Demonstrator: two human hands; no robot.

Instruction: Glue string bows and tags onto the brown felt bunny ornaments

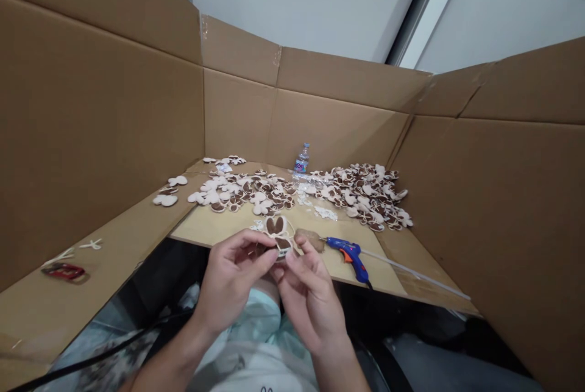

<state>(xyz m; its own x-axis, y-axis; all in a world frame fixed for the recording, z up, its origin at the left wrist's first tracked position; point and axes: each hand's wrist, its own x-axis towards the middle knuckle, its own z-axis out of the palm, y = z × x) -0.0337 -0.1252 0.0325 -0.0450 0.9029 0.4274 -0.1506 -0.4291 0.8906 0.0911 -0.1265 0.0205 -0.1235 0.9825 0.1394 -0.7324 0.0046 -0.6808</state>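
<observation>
Between my two hands, over the near edge of the board, is a small brown and cream bunny-shaped felt ornament [276, 227] with two upright ears and a cream cord bow. My left hand [242, 267] pinches its left side between thumb and fingers. On the lower right, the thumb and fingers of my right hand [308, 285] press on it, by a small pale strip with dark marks. Just right of my right fingers lies a blue hot glue gun [350, 253] with an orange trigger, its nozzle on a brownish lump [314, 239].
Heaps of similar ornaments lie at the back left [249, 189] and back right [365, 192]. A plastic bottle [302, 159] stands between them, near white paper pieces [325, 213]. A long glue stick [420, 275] extends rightward. Red-handled snips [64, 270] lie far left. Cardboard walls [338, 114] surround the table.
</observation>
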